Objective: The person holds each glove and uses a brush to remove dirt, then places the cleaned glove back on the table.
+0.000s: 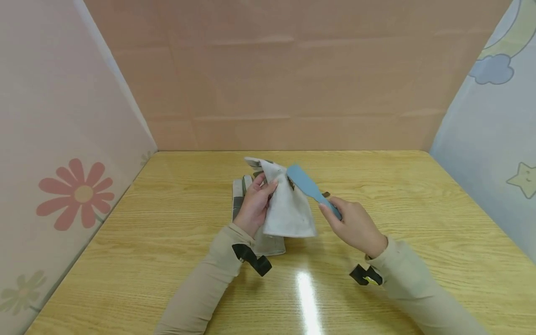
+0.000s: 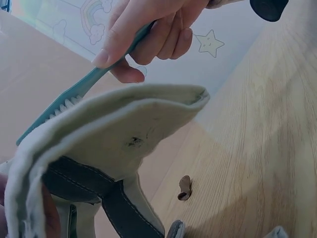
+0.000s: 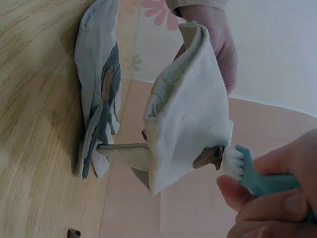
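My left hand grips a white cloth work glove with dark grey patches and holds it up over the table. In my right hand is a blue brush, gripped by its handle. Its white bristles meet the glove right at a curled brown scrap on the cloth. A dark smudge marks the glove in the left wrist view. Part of my left hand is hidden behind the glove.
A second glove of the same kind lies on the wooden table, under and behind my left hand. Another small brown scrap lies on the tabletop beyond the brush. Printed side walls and a plain back panel enclose the table.
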Demonstrator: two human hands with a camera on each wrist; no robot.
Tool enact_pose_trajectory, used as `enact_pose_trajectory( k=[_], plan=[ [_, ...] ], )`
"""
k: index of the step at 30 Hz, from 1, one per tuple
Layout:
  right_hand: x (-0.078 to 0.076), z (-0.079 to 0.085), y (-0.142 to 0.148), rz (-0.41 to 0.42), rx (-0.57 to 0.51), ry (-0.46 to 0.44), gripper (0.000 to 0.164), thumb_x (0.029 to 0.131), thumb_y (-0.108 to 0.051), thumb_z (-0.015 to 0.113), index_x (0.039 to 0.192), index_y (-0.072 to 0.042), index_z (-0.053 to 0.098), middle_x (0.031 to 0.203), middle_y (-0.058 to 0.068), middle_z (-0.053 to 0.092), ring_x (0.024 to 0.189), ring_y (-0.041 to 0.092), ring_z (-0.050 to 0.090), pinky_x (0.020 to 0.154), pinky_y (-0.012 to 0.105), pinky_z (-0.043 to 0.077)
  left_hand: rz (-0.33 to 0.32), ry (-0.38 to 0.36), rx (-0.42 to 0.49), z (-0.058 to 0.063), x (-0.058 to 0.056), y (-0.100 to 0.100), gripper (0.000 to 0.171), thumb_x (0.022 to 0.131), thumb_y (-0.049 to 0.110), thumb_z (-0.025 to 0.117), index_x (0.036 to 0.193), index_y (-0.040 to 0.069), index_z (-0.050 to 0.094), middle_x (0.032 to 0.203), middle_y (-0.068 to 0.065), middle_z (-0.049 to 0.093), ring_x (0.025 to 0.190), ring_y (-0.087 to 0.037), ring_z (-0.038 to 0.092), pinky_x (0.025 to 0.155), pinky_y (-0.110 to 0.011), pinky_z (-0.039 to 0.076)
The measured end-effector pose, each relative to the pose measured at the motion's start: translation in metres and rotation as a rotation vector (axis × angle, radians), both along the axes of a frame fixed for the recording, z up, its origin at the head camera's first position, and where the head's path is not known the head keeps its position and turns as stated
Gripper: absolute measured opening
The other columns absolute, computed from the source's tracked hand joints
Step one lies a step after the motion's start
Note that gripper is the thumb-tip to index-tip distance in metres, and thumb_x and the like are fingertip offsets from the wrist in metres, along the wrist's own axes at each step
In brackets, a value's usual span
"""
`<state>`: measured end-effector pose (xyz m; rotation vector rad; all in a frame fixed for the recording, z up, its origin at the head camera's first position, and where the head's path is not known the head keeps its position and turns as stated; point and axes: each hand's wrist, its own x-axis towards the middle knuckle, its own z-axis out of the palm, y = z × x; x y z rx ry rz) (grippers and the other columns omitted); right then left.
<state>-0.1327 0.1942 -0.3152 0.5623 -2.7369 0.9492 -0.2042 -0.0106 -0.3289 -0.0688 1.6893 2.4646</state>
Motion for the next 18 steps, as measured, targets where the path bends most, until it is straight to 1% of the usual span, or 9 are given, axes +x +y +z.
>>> enact_pose_trajectory(
  k=[3,8,11,15,18],
  plan=[
    [0.0011,-0.0009,0.0012,0.013,0.001,0.015,0.029,0.098,-0.018,0.049,0.07,-0.01,0.046,0.052,-0.007,0.026,0.042,-0.001,0.017,0.041,0.017,0.022,0.003,-0.004,-0.001,-0.0005,-0.0009,-0.0001,0.031,0.096,0.008,0.049,0.127,0.008,0.05,0.1,0.0,0.062,0.081,-0.004,0.058,0.073,-0.021,0.046],
    [0.0032,-0.0021,0.0039,0.034,0.018,0.045,0.027,0.096,-0.015,0.051,0.07,-0.01,0.046,0.053,-0.008,0.024,0.043,-0.002,0.016,0.041,0.016,0.021,0.03,-0.01,0.009,0.0,-0.0026,-0.0008,0.034,0.096,0.008,0.049,0.13,0.009,0.05,0.102,0.0,0.062,0.082,-0.005,0.058,0.074,-0.022,0.046],
    [0.003,0.0,0.0054,0.02,0.013,0.066,0.027,0.096,-0.015,0.052,0.07,-0.01,0.048,0.052,-0.008,0.025,0.043,-0.002,0.017,0.041,0.017,0.022,0.034,-0.012,0.014,0.0007,-0.0031,-0.0012,0.035,0.096,0.007,0.05,0.13,0.008,0.05,0.098,0.001,0.062,0.08,-0.004,0.058,0.073,-0.021,0.046],
    [0.0001,0.0043,0.0059,-0.027,-0.013,0.089,0.029,0.097,-0.016,0.051,0.069,-0.009,0.048,0.051,-0.007,0.027,0.041,-0.002,0.018,0.04,0.018,0.024,0.024,-0.006,0.024,0.0012,-0.003,-0.0009,0.035,0.096,0.006,0.05,0.13,0.008,0.049,0.09,0.005,0.062,0.076,-0.003,0.059,0.07,-0.02,0.047],
    [-0.0022,0.0052,0.0042,-0.037,-0.021,0.078,0.029,0.097,-0.018,0.05,0.07,-0.008,0.048,0.051,-0.006,0.027,0.041,-0.001,0.019,0.04,0.019,0.024,0.019,0.002,0.03,0.0012,-0.0027,-0.0001,0.034,0.096,0.006,0.05,0.13,0.007,0.049,0.087,0.007,0.061,0.075,-0.002,0.059,0.069,-0.02,0.047]
  ],
)
